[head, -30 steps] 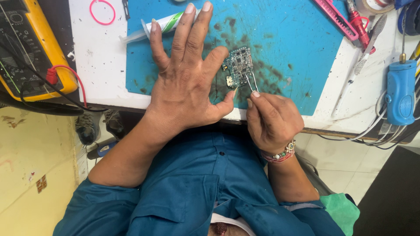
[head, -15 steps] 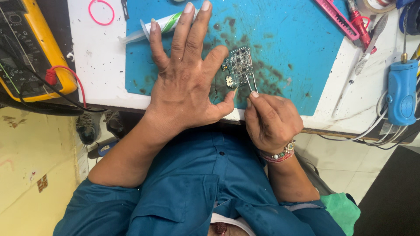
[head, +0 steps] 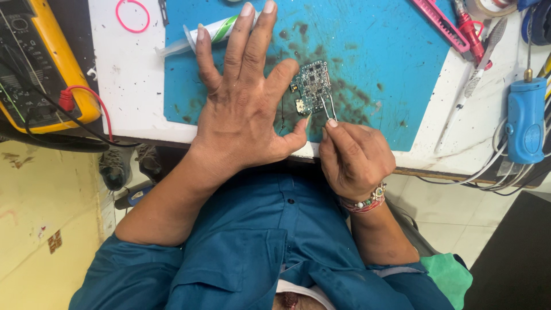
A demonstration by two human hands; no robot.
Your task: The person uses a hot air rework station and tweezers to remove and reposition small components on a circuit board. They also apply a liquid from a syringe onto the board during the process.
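Circuit board (head: 313, 87) could skid: your right hand (head: 353, 158) pinches tweezers (head: 328, 108); your left hand (head: 244, 112) lies flat, fingers spread, merely beside it.

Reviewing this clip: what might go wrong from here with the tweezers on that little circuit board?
1. The circuit board lies loose on the blue mat; only the left hand thumb touches its edge, so it may slide.
2. The tweezers in the right hand could slip and scratch or dislodge parts.
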